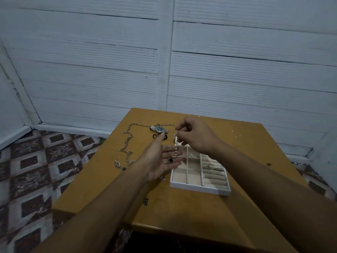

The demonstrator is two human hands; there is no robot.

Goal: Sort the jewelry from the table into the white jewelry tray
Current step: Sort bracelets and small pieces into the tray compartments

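Over the table [182, 216], our left hand [160, 161] is held flat, palm up, fingers apart, beside the tray [198, 186]. Our right hand [195, 134] pinches a pearl string [176, 147] that hangs down onto the left palm. A watch [159, 129] and a chain [127, 141] lie farther back.

I'm looking into what seems a plain room in a home: white-painted ribbed panel walls [82, 66], a brown-and-grey patterned tile floor [36, 170], and a small yellowish wooden table [182, 212] set near the wall.
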